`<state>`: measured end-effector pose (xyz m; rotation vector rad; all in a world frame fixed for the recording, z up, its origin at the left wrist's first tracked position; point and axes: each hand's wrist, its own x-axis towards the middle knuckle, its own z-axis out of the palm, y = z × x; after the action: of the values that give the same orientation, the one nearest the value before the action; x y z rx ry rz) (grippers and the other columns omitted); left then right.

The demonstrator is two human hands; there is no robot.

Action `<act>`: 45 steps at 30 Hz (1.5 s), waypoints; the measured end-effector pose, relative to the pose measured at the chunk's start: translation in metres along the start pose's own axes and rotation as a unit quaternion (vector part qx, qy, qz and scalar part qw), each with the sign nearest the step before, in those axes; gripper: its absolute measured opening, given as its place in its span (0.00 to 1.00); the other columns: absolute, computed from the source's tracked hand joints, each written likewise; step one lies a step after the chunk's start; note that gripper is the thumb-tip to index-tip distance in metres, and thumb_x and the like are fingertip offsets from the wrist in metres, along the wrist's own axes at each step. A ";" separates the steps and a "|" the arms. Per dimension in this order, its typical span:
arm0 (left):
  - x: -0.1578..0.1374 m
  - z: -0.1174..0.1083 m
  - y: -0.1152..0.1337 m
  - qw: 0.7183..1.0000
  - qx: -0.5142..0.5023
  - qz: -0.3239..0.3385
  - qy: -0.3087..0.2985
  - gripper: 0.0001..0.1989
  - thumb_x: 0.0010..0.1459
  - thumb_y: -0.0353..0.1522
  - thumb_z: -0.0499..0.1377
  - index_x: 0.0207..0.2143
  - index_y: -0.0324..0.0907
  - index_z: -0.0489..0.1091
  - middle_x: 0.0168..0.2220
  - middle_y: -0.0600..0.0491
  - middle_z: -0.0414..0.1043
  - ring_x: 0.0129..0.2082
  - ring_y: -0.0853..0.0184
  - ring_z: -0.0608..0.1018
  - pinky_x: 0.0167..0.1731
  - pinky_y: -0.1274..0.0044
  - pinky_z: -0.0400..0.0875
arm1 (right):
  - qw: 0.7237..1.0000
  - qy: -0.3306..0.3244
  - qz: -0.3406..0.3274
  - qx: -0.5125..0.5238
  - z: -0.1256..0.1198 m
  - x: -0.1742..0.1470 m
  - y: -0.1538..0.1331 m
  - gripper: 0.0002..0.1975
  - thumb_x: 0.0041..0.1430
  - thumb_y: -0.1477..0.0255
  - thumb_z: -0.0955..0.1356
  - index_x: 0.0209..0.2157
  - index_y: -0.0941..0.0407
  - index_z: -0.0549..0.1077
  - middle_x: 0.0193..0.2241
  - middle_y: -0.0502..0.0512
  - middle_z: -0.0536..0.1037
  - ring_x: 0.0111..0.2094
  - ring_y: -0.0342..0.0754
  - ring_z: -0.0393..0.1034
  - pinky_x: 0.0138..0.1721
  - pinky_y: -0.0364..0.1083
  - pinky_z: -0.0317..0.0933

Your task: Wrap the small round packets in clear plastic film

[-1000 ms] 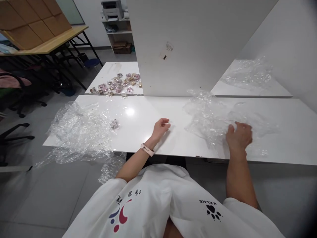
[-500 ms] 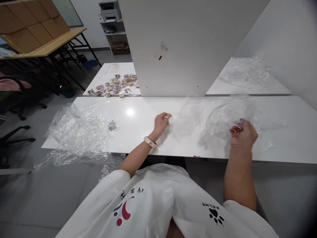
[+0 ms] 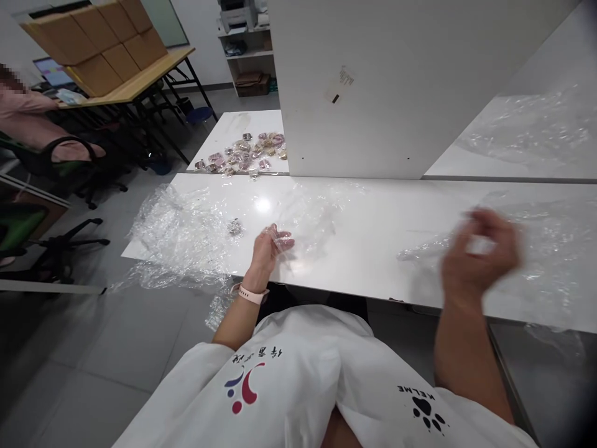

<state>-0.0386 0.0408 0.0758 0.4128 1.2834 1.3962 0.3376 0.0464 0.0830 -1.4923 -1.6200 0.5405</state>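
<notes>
My left hand (image 3: 268, 252) is over the table, its fingers closed on a thin sheet of clear plastic film (image 3: 317, 214) that spreads to the right over the white surface. My right hand (image 3: 482, 255) is smeared by motion, its fingers curved with a gap inside; whether it grips anything cannot be made out. Beneath and beyond it lies more crumpled clear plastic film (image 3: 555, 249). A small wrapped item (image 3: 234, 228), dark and silvery, rests left of my left hand.
A heap of clear plastic film (image 3: 177, 230) covers the left end of the white table (image 3: 373, 249) and hangs over its edge. Several small wrapped items (image 3: 247, 152) lie beyond, beside an upright white panel (image 3: 354, 124). A person in pink (image 3: 32, 124) sits far left.
My left hand has shifted left and draws film with it. My right hand has moved right; the film it held before now lies spread around and to the right of it. The view has turned left.
</notes>
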 end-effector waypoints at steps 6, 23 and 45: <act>-0.059 -0.008 -0.058 0.930 -0.117 -0.317 -0.146 0.21 0.68 0.46 0.49 0.40 0.38 0.71 0.40 0.43 0.80 0.37 0.57 0.83 0.35 0.68 0.77 | 0.993 -0.114 0.023 -0.034 0.137 0.032 -0.022 0.21 0.64 0.59 0.61 0.49 0.53 0.77 0.53 0.60 0.76 0.52 0.59 0.69 0.51 0.60 0.66; -0.049 -0.058 0.011 0.844 0.435 0.299 0.095 0.13 0.67 0.34 0.52 0.51 0.47 0.69 0.39 0.52 0.75 0.25 0.71 0.72 0.27 0.78 0.65 | 0.981 -0.179 0.010 -0.080 0.194 0.039 -0.041 0.28 0.61 0.59 0.66 0.61 0.50 0.68 0.53 0.61 0.71 0.44 0.54 0.69 0.49 0.57 0.65; 0.031 -0.038 0.065 0.770 0.492 0.405 0.026 0.07 0.58 0.26 0.57 0.37 0.43 0.74 0.47 0.45 0.72 0.52 0.56 0.72 0.53 0.63 0.67 | 0.982 -0.076 -0.041 -0.167 0.058 0.080 -0.016 0.21 0.59 0.68 0.66 0.53 0.54 0.74 0.50 0.63 0.73 0.45 0.57 0.71 0.49 0.62 0.65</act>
<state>-0.1109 0.0657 0.1054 1.8347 1.9455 1.2535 0.2868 0.1328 0.0867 -1.6475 -1.9576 0.3561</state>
